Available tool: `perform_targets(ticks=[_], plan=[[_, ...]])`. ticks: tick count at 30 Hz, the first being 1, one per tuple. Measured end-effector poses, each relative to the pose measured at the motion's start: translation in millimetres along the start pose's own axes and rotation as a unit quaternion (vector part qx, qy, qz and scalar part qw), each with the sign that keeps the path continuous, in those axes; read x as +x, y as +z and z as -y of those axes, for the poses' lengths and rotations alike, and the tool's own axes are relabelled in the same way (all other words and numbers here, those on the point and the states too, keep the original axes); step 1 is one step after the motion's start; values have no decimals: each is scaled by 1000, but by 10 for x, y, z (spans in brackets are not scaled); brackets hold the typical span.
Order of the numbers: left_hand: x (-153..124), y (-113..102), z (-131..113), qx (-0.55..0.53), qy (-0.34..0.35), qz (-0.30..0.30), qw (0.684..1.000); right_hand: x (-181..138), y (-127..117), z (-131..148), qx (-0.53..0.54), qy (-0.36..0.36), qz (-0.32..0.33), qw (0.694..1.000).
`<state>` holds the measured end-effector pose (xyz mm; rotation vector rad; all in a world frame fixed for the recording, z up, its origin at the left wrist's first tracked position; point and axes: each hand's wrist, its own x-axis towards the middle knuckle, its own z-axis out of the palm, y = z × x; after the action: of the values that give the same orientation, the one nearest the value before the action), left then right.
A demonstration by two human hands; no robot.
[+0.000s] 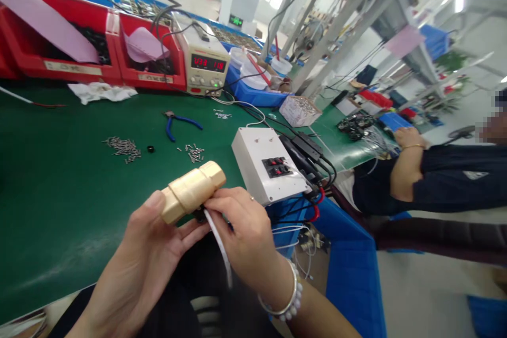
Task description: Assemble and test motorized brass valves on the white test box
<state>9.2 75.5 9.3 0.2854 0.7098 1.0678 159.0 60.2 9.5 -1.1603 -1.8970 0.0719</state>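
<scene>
A brass valve body (192, 190) with hexagonal ends is held up over the front edge of the green bench. My left hand (158, 237) grips its near end, thumb on top and fingers underneath. The fingers of my right hand (241, 222) are closed at a dark part on the underside of the brass body, where a white cable (219, 245) comes out and hangs down. What the right fingertips pinch there is mostly hidden. Beyond the brass body lie small screws (194, 153), a pile of longer screws (124, 149) and a black ring (150, 149).
Blue-handled cutters (180, 120) lie on the green bench (79, 211). A white box with terminals (269, 163) stands right of my hands. Behind are red bins (150, 71) and a power supply (204, 58) with lit digits. A blue crate (352, 274) is below; a co-worker (447, 174) sits at right.
</scene>
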Motion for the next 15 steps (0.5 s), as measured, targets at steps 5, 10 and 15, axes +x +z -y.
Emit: perform_targets(ticks=[5, 10, 15], plan=[[92, -175, 40, -11, -30, -11, 999, -67, 88, -61, -13, -40, -5, 999], [21, -39, 41, 7, -17, -1, 1000, -104, 119, -28, 1, -2, -42, 999], [2, -1, -1, 50, 12, -8, 999, -94, 149, -47, 3, -18, -35, 999]])
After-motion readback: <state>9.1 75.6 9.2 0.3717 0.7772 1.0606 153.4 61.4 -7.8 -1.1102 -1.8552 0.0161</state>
